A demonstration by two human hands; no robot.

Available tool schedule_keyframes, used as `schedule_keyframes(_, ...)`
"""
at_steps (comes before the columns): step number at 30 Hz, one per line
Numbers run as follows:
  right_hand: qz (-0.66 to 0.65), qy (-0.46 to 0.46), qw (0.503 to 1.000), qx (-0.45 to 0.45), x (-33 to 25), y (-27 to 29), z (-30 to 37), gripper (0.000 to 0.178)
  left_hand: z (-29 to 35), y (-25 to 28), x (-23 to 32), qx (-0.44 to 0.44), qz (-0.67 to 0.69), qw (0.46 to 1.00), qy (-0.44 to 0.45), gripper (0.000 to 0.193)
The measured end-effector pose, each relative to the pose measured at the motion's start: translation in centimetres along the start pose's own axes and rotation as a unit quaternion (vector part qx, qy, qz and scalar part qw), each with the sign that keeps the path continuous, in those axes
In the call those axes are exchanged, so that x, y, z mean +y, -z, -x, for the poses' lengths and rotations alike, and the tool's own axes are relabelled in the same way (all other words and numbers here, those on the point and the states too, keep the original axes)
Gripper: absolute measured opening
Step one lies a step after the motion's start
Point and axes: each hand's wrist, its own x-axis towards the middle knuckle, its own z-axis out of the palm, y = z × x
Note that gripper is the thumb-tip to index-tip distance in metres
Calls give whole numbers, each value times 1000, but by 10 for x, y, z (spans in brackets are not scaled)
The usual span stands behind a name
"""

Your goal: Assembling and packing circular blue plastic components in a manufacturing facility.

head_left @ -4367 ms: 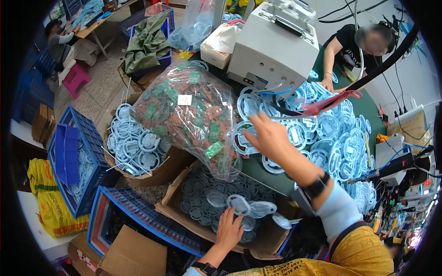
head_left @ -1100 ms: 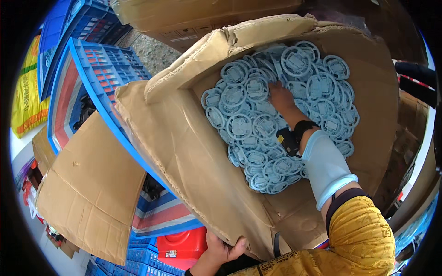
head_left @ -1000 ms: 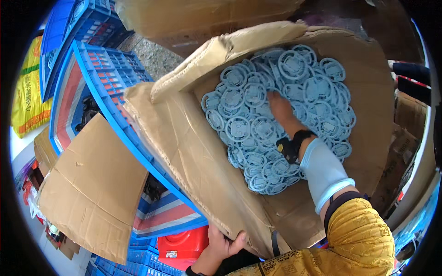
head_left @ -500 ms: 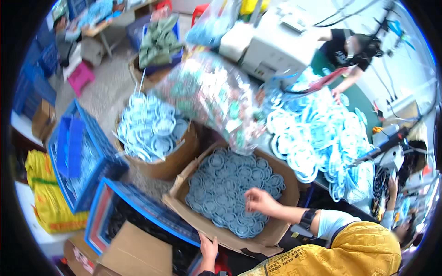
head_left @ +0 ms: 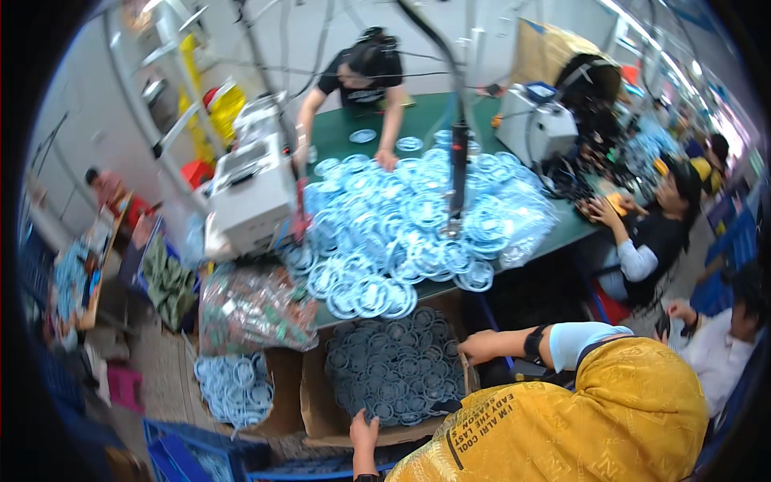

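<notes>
A cardboard box (head_left: 320,402) full of flat blue-grey plastic rings (head_left: 393,365) stands right in front of me, pushed up against the table. My left hand (head_left: 364,432) holds the near rim of this box, thumb and fingers over the edge. At the right rim, my right hand (head_left: 479,347) is closed on the cardboard, with part of its fingers hidden. Neither hand has a ring in it. Beyond the box, a wide heap of light blue rings (head_left: 385,217) covers the front of the green table (head_left: 438,108).
Left of the box are a carton of light blue rings (head_left: 234,390) and a clear bag of mixed parts (head_left: 257,309). A white machine (head_left: 257,197) stands at the table's left. A co-worker (head_left: 361,72) reaches into the heap from behind; another person (head_left: 658,225) sits at the right.
My right hand has left the rings inside the box and moved to its right rim. My left hand stays at the near rim. The view has swung up and right.
</notes>
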Motion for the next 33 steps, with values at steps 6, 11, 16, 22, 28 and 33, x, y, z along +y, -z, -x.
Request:
schedule_keyframes(6, -175, -233, 874, 388, 168, -27, 73, 38, -72, 35, 159, 179, 33, 944, -277, 61)
schedule_keyframes(11, -297, -180, 803, 485, 234, 46, 45, 86, -137, 25, 233, 242, -15, 937, -251, 90)
schedule_keyframes(16, -442, -111, 824, 337, 254, 112, 11, 119, -201, 17, 285, 257, -132, 932, -218, 107)
schedule_keyframes(22, -325, -39, 886, 327, 259, 87, -39, 123, -191, -23, 463, 138, 87, 916, -366, 97)
schedule_keyframes(28, -333, -67, 877, 339, 229, 80, -62, 123, -203, -24, 509, 96, 321, 900, -278, 43)
schedule_keyframes(33, -356, -29, 899, 255, 172, 88, -63, 123, -167, 31, 473, 152, 221, 925, -271, 42)
